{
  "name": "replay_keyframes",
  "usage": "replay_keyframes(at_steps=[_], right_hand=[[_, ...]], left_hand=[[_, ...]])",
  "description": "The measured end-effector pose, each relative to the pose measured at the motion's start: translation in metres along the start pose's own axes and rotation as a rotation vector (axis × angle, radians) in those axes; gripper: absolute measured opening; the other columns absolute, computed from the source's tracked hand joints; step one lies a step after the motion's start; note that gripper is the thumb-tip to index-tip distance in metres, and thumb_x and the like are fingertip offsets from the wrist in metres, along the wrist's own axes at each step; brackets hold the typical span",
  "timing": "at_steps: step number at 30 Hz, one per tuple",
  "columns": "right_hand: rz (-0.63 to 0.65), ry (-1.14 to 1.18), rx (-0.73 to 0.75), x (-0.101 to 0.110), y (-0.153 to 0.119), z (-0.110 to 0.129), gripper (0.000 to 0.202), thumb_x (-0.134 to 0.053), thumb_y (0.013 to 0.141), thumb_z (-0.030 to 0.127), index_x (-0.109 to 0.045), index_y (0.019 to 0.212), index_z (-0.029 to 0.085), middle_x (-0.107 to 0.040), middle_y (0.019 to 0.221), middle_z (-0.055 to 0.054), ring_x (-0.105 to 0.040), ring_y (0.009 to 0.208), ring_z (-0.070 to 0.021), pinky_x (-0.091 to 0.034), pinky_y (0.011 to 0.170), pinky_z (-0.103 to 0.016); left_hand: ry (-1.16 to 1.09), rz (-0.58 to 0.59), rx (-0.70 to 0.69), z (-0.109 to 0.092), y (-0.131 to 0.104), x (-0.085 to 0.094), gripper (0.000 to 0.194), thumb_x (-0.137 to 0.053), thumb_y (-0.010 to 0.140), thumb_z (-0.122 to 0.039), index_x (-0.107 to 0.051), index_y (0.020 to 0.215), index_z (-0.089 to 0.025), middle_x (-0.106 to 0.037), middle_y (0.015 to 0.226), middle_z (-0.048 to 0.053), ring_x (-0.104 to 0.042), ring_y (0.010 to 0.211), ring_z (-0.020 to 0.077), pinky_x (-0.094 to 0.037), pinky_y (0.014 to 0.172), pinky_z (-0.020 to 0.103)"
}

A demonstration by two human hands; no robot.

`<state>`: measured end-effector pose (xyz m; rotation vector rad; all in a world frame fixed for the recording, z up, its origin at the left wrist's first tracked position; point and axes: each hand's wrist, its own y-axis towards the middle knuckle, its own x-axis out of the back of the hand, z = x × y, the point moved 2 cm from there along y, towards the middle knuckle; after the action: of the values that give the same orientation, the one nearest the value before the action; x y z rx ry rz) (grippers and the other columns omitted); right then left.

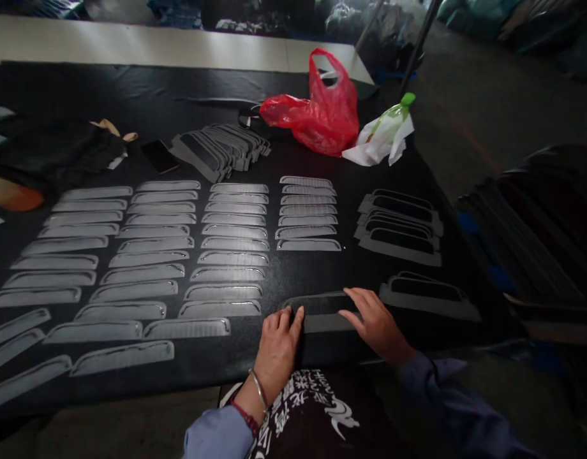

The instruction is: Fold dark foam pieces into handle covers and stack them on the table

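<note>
A flat dark strip with a curved upper edge and a grey lower band [326, 322] lies on the black table in front of me. Closed fingertips of my left hand [277, 341] press on its left end. At the strip's right end is my right hand [377, 322], its thumb and forefinger spread apart, the forefinger near the upper edge. Beside that hand, to the right, lie similar dark pieces [430, 298]. Light grey strips with shiny curved edges [233, 274] lie in columns to the left and ahead.
Overlapping dark pieces [401, 226] lie at the right. Farther back are a fanned stack of grey pieces [221, 150], a phone [160, 157], a red plastic bag [329, 115] and a white-and-green bag [384, 135]. Dark stacked material [537, 223] stands beyond the table's right edge.
</note>
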<state>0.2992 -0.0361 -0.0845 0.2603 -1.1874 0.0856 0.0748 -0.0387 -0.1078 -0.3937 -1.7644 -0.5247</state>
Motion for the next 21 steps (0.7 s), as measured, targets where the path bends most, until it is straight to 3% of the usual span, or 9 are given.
replay_keyframes(at_steps=[2,5,13,21], right_hand=[[-0.058,0.032,-0.112,0.006,-0.013,-0.006,0.021,-0.043,0.093,0.030,-0.056,0.104,0.017,-0.061,0.095,-0.009,-0.059,0.090,-0.0200,-0.048,0.081,-0.033],[-0.064,0.085,-0.245,0.009,-0.026,-0.013,0.022,-0.037,0.094,0.026,-0.058,0.088,0.020,-0.061,0.083,-0.005,-0.060,0.078,-0.0166,-0.049,0.072,-0.028],[-0.026,0.096,-0.391,-0.004,-0.034,-0.014,0.026,-0.036,0.092,0.026,-0.061,0.096,0.020,-0.063,0.090,-0.008,-0.060,0.085,-0.0188,-0.047,0.078,-0.030],[-0.043,0.213,-0.523,-0.012,-0.031,-0.012,0.019,-0.044,0.087,0.032,-0.059,0.088,0.021,-0.060,0.084,-0.006,-0.059,0.076,-0.0183,-0.046,0.072,-0.031]], left_hand=[[0.003,-0.002,-0.009,0.000,0.000,-0.001,0.047,-0.052,0.081,-0.007,-0.049,0.126,-0.017,-0.053,0.112,0.012,-0.047,0.097,0.0235,-0.047,0.081,0.037],[0.006,0.002,-0.015,0.000,0.000,-0.001,0.047,-0.053,0.080,-0.008,-0.049,0.127,-0.017,-0.054,0.112,0.013,-0.048,0.097,0.0242,-0.046,0.081,0.038],[0.075,0.023,-0.031,-0.003,-0.001,0.002,0.051,-0.058,0.078,-0.008,-0.049,0.127,-0.015,-0.054,0.113,0.014,-0.048,0.096,0.0240,-0.044,0.081,0.036],[0.110,0.009,-0.030,-0.004,-0.001,-0.001,0.051,-0.060,0.077,-0.010,-0.050,0.127,-0.015,-0.054,0.114,0.014,-0.047,0.096,0.0249,-0.045,0.080,0.037]])
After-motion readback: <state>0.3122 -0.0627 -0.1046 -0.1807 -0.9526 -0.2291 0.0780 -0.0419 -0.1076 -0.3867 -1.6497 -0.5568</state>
